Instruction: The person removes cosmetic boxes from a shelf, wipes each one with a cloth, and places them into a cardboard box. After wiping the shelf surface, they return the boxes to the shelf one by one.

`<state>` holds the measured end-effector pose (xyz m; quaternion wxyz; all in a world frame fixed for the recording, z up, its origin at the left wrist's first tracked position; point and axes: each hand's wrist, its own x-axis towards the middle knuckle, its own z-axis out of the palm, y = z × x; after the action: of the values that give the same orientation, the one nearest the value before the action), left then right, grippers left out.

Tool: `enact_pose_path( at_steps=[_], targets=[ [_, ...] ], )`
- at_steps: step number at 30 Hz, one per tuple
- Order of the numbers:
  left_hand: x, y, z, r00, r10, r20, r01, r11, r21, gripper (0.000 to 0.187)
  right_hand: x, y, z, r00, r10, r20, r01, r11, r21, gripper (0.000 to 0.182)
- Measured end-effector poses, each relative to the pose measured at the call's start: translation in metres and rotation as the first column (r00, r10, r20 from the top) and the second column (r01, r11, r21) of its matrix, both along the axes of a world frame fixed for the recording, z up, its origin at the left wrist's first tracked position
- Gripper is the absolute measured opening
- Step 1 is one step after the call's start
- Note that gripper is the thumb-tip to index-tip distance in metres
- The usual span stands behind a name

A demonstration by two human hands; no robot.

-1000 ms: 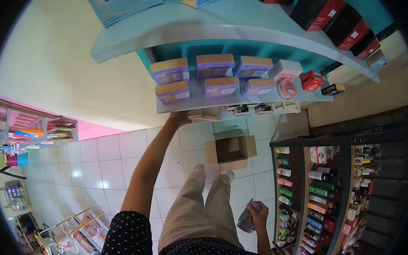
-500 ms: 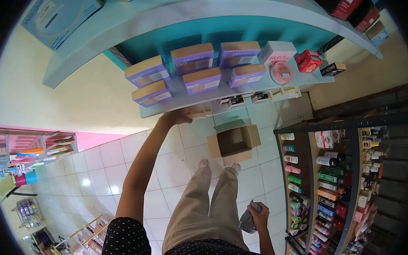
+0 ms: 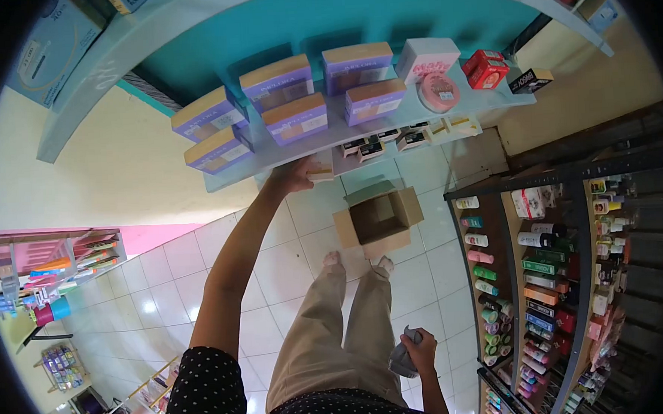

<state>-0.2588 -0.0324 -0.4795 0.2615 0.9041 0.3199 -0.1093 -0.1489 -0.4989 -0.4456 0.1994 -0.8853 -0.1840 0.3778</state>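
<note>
My left hand (image 3: 294, 177) reaches under the front edge of a pale shelf (image 3: 269, 159). Its fingers close on a small pale box (image 3: 321, 174) at the left end of the lower shelf; the shelf above hides part of both. Down by my right thigh, my right hand (image 3: 423, 350) grips a bunched grey cloth (image 3: 402, 359). Above my left hand, several purple boxes (image 3: 295, 120) stand in two rows. To their right are a pink-and-white box (image 3: 426, 58), a round pink container (image 3: 439, 93) and red boxes (image 3: 486, 69).
An open cardboard box (image 3: 381, 218) sits on the tiled floor (image 3: 275, 285) just ahead of my feet. Several small dark-faced boxes (image 3: 370, 151) line the lower shelf. A tall rack (image 3: 511, 265) of bottles and cartons runs along my right. Overhead curves another shelf (image 3: 209, 26).
The view has shifted closer to the shelf, so the purple boxes look larger and further left. My left hand stays at the small box; my right hand still grips the cloth.
</note>
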Motion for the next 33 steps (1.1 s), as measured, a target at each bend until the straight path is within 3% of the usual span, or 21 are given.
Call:
enact_pose_path(
  at_steps=[1,3,5,7,9,11,13,15,16,18,19,20,21,23,24,25,26,27,29,30,33],
  targets=[
    [-0.001,-0.001,-0.001,0.999,0.03,0.015,-0.03,0.999,0.037,0.081,-0.003,-0.006,-0.003,1.0,-0.005,-0.001,0.005,1.0,-0.001,0.032],
    [0.001,0.0,-0.001,0.998,0.059,0.034,-0.062,0.995,0.082,0.083,-0.007,-0.017,-0.013,0.99,0.138,-0.007,-0.135,0.963,-0.232,0.041],
    [0.001,-0.001,0.002,0.998,0.028,0.063,-0.038,0.986,0.165,0.086,-0.01,-0.037,-0.032,0.982,0.177,-0.072,-0.19,0.944,-0.271,0.052],
    [0.005,0.005,0.001,0.998,0.02,0.066,-0.033,0.977,0.212,0.086,-0.01,-0.055,-0.046,0.933,0.331,-0.142,-0.36,0.857,-0.368,0.059],
    [0.007,-0.001,-0.003,0.997,0.02,0.073,-0.038,0.965,0.259,0.087,-0.004,-0.068,-0.058,0.891,0.368,-0.266,-0.452,0.77,-0.451,0.066],
    [0.009,-0.016,0.017,0.981,0.186,0.06,-0.195,0.939,0.284,0.086,0.0,-0.09,-0.077,0.81,0.404,-0.425,-0.583,0.634,-0.508,0.069],
    [0.005,-0.032,0.02,0.97,0.237,0.045,-0.24,0.932,0.272,0.084,0.009,-0.112,-0.091,0.779,0.47,-0.416,-0.627,0.617,-0.476,0.061],
    [-0.001,-0.063,0.023,0.942,0.249,0.224,-0.308,0.908,0.286,0.083,0.023,-0.134,-0.084,0.641,0.439,-0.63,-0.71,0.651,-0.269,0.047],
    [-0.003,-0.082,0.021,0.943,0.256,0.213,-0.308,0.915,0.261,0.084,0.023,-0.166,-0.094,0.598,0.365,-0.713,-0.657,0.733,-0.176,0.036],
    [-0.004,-0.122,-0.011,0.944,0.243,0.223,-0.277,0.951,0.135,0.085,0.033,-0.173,-0.062,0.397,0.328,-0.857,-0.67,0.742,-0.026,0.031],
    [0.002,-0.143,-0.035,0.976,0.14,0.166,-0.172,0.966,0.195,0.089,0.032,-0.191,-0.067,0.351,0.291,-0.89,-0.696,0.717,-0.04,0.03],
    [0.013,-0.162,-0.052,0.99,0.127,0.065,-0.132,0.989,0.072,0.092,0.031,-0.196,-0.071,0.291,0.259,-0.921,-0.681,0.732,-0.009,0.032],
    [0.017,-0.175,-0.103,0.99,0.053,0.131,-0.056,0.998,0.02,0.092,0.034,-0.19,-0.072,0.26,0.302,-0.917,-0.707,0.706,0.033,0.034],
    [0.044,-0.201,-0.192,0.984,0.011,0.178,-0.003,0.999,-0.045,0.089,0.036,-0.192,-0.123,0.228,0.188,-0.955,-0.655,0.755,-0.008,0.038],
    [0.06,-0.205,-0.249,0.986,-0.054,0.157,0.059,0.998,-0.023,0.089,0.047,-0.176,-0.156,0.242,0.224,-0.944,-0.655,0.755,0.011,0.038],
    [0.078,-0.21,-0.261,0.999,0.004,0.04,-0.002,0.999,-0.053,0.088,0.062,-0.157,-0.186,0.281,0.205,-0.937,-0.541,0.84,0.022,0.039],
    [0.092,-0.209,-0.299,0.998,0.0,0.069,0.0,1.0,-0.002,0.092,0.073,-0.148,-0.22,0.311,0.172,-0.935,-0.418,0.908,0.028,0.039],
    [0.106,-0.204,-0.337,0.997,0.001,0.082,-0.003,1.0,0.016,0.092,0.081,-0.144,-0.272,0.55,0.212,-0.807,-0.417,0.908,-0.046,0.026],
    [0.133,-0.195,-0.401,0.983,0.175,0.048,-0.176,0.984,0.014,0.088,0.11,-0.122,-0.349,0.775,0.102,-0.624,-0.067,0.995,0.078,0.021],
    [0.142,-0.191,-0.431,0.981,0.177,0.077,-0.183,0.98,0.082,0.085,0.124,-0.111,-0.38,0.891,0.096,-0.444,-0.02,0.985,0.173,0.018],
    [0.16,-0.192,-0.513,0.997,0.069,-0.023,-0.064,0.982,0.18,0.078,0.156,-0.082,-0.443,0.98,-0.061,-0.189,0.11,0.958,0.264,0.015]
  ],
)
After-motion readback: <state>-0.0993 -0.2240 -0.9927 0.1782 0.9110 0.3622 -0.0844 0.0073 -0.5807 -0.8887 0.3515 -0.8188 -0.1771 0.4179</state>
